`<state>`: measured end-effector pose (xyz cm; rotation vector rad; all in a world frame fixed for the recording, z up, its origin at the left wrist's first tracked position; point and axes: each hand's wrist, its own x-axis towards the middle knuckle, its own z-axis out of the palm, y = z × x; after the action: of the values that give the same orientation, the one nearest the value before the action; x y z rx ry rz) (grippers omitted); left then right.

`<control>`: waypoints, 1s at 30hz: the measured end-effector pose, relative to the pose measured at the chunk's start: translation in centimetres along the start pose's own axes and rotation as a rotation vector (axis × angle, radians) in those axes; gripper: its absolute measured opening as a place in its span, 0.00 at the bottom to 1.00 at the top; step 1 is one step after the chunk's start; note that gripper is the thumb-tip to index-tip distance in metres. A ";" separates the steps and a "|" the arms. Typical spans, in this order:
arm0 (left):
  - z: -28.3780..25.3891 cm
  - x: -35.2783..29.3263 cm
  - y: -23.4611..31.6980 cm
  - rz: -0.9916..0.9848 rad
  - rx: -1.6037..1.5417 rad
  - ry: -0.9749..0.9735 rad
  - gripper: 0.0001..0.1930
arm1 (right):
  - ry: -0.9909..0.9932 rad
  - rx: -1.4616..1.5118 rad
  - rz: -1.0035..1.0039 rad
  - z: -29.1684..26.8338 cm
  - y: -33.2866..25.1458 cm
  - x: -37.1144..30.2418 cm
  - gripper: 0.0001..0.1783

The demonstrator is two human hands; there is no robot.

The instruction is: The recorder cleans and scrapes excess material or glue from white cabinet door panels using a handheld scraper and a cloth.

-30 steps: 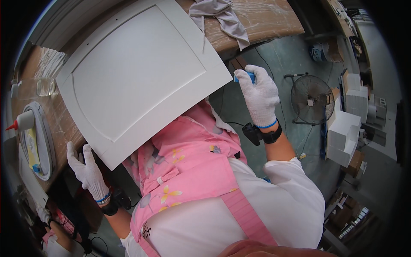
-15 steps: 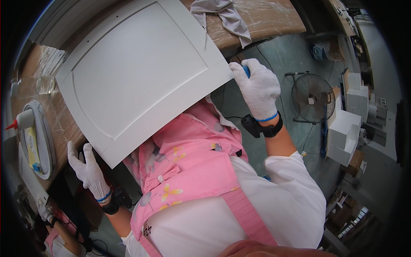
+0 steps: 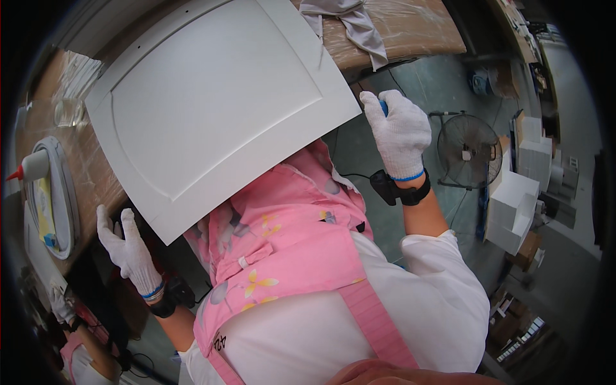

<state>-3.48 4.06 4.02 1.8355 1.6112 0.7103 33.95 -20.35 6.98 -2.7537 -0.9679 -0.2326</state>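
Note:
A white panel [image 3: 212, 102] with a raised frame and a curved inner border lies flat on the table, its near edge reaching over my pink apron. My right hand [image 3: 401, 131], in a white knit glove with a blue cuff, is closed beside the panel's right corner. A small blue piece [image 3: 384, 107] shows between its thumb and fingers; most of it is hidden, so its kind is unclear. By the panel's near left corner, my left hand [image 3: 131, 253], gloved alike, has its fingers apart and holds nothing.
On the film-covered table [image 3: 417, 29] lies a grey cloth [image 3: 359, 29]. To the left are a white bottle with a red tip [image 3: 35, 165] and an oval white tray [image 3: 67, 212]. A floor fan [image 3: 468, 151] stands right, near white boxes [image 3: 513, 205]. Another person's gloved hand [image 3: 61, 305] shows lower left.
The view has shifted slightly, so the panel and cloth appear a little further right. My right hand also appears further right, still closed by the corner. My left hand stays open in nearly the same place.

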 end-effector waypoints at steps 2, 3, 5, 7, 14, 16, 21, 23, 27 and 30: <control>0.0 0.0 0.0 -0.003 0.012 0.001 0.31 | 0.038 0.065 -0.003 -0.3 -0.3 -0.1 0.17; 0.1 0.0 0.2 -0.004 0.012 0.001 0.31 | 0.078 0.129 0.000 -0.4 -0.3 -0.2 0.17; 0.1 0.0 0.0 -0.007 0.011 -0.001 0.31 | 0.104 0.124 -0.045 0.1 -0.4 -0.4 0.18; 0.1 0.4 -0.7 0.016 -0.001 0.003 0.31 | 0.131 0.126 -0.093 0.3 -0.5 -0.3 0.18; -0.1 0.3 -0.8 0.000 0.003 0.004 0.31 | 0.094 0.098 -0.062 0.1 -0.5 -0.3 0.17; -0.1 0.3 -1.3 0.019 0.001 0.003 0.32 | 0.115 0.113 -0.101 0.2 -0.6 -0.3 0.17; -0.3 0.2 -1.0 0.017 -0.003 0.008 0.31 | 0.098 0.052 -0.053 0.2 0.3 0.3 0.17; -0.2 0.2 -1.1 -0.001 0.000 0.008 0.31 | 0.130 0.086 -0.063 0.3 -0.1 0.2 0.17; 0.1 0.1 -1.0 0.006 -0.018 0.008 0.31 | 0.051 0.093 -0.121 0.3 -0.1 0.1 0.16; -0.2 0.1 -0.8 0.000 0.000 0.011 0.31 | 0.143 0.020 -0.092 0.4 0.9 0.5 0.16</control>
<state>-4.12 4.27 3.57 1.8343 1.6185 0.7222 34.96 -20.60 6.56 -2.6359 -1.0527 -0.4255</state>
